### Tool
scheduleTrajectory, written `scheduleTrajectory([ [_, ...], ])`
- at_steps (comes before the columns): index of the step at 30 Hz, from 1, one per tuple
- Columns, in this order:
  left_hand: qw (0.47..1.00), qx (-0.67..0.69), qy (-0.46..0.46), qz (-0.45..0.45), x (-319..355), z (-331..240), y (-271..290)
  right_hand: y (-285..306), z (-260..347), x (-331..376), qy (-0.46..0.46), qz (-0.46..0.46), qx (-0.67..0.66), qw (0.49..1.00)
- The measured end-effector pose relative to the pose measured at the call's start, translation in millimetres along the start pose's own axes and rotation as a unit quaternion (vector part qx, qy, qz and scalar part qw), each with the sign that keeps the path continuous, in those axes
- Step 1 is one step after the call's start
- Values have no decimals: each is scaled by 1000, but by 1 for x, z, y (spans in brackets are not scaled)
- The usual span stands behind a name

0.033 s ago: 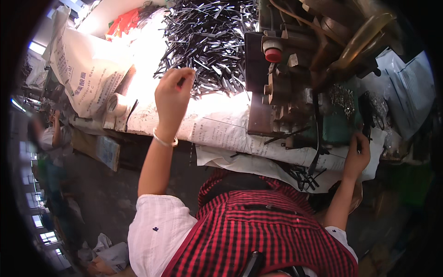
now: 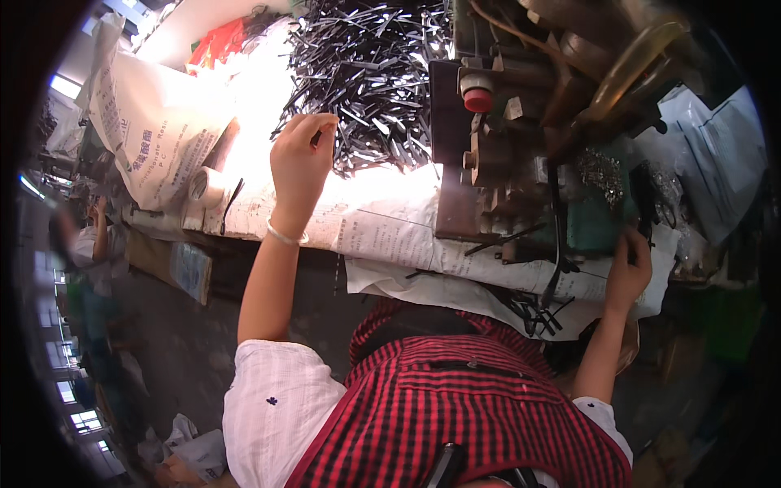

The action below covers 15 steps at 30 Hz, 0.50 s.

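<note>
My left hand (image 2: 301, 167) is raised at the near edge of a pile of thin black strips (image 2: 366, 81), with a pale bangle on its wrist. Thumb and fingertips are pressed together; whatever they may hold is too small to make out. On the right, my right hand (image 2: 629, 272) rests by the near corner of a green plate (image 2: 590, 232), next to a machine (image 2: 496, 163) with a red button (image 2: 477, 100). Its fingers are bent into a pinch, and their tips are too dark to show what is between them. Small metal pieces (image 2: 602, 175) are heaped on the green plate.
A white printed sack (image 2: 154, 122) and a tape roll (image 2: 207, 185) stand on the left of the bench. Printed paper (image 2: 386, 236) covers its front edge. Several black strips (image 2: 541, 313) lie on a lower sheet before me. Plastic bags (image 2: 716, 154) are at far right.
My left hand has shifted slightly up and to the left, still pinched. My right hand has moved up a little by the green plate.
</note>
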<state>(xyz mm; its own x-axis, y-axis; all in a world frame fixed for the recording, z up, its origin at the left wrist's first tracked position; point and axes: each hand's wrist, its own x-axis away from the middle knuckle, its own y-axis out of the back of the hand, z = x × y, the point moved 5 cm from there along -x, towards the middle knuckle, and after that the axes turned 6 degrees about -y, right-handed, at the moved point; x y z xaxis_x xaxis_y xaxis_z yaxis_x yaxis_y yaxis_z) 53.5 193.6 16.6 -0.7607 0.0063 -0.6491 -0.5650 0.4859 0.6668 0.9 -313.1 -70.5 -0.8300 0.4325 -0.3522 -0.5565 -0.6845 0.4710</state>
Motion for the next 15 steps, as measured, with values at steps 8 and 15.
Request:
scheduleTrajectory([
  [8,966,-71,242,64,16,104,-69,-42,42,-10,3,-8,-59,998],
  [15,962,-71,196,175,-14,39,-29,-50,35,-28,1,22,-66,998],
])
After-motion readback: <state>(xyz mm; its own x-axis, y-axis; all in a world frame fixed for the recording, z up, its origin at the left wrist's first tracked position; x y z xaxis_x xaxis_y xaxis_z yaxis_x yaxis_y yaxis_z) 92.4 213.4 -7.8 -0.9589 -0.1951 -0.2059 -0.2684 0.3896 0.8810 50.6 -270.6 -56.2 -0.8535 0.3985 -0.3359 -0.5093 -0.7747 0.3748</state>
